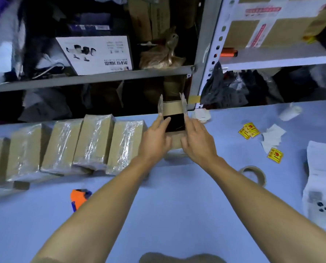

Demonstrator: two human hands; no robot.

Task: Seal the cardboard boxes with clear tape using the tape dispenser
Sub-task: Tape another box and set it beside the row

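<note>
A small open cardboard box (172, 109) stands on the blue table with its side flaps upright and a black item inside. My left hand (155, 138) holds its left side, fingers along the left flap. Against the box's right side rests my right hand (197, 140), fingers along the right flap. Several boxes wrapped in clear tape (93, 141) lie in a row to the left. An orange and blue tape dispenser (78, 199) lies near my left forearm. A roll of clear tape (253, 175) lies flat to the right of my right forearm.
Yellow stickers (248, 130) and white paper scraps (272, 138) lie at the right. White printed sheets (321, 186) sit at the far right edge. Metal shelving (93, 76) packed with boxes and bags rises behind the table.
</note>
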